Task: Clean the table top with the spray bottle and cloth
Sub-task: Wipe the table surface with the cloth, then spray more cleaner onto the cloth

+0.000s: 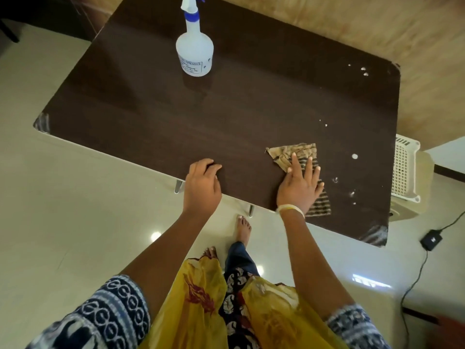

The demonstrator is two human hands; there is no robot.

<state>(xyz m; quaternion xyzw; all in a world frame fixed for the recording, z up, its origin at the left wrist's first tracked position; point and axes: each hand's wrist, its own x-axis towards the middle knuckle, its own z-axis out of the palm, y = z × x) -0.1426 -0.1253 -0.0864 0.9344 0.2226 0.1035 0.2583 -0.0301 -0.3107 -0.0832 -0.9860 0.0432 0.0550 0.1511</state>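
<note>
Surface: dark wood-grain counter (226,117), seen from above, near edge toward the person.
Right hand: right hand (299,185) lies flat, fingers spread wide, palm pressing the cloth onto the counter; it presses rather than grips.
Left hand: left hand (202,185) rests on the near counter edge, fingers loosely curled over the rim, holding nothing; judged to be bracing the body.
Cloth position: striped cloth (297,157) lies on the near right part of the counter, partly under the right hand.
Cloth axis: long axis runs diagonally, from a corner at the upper left of the hand to a striped end at the near edge by the wrist.
Spray bottle position: spray bottle (195,51) stands upright on the far left part of the counter, well apart from both hands.
Spray bottle axis: long axis vertical; the nozzle at the top is cut off by the frame edge, so its pointing direction cannot be told with certainty.
Work done: judged as spraying complete for now, since the bottle is set down; the left and centre of the counter show no visible marks.
Work left: white spots (354,156) lie scattered on the right side, beyond the cloth; a further group sits near the far right corner.
Progress estimate: wiping stage, roughly mid-task; right side not yet cleaned.
</note>
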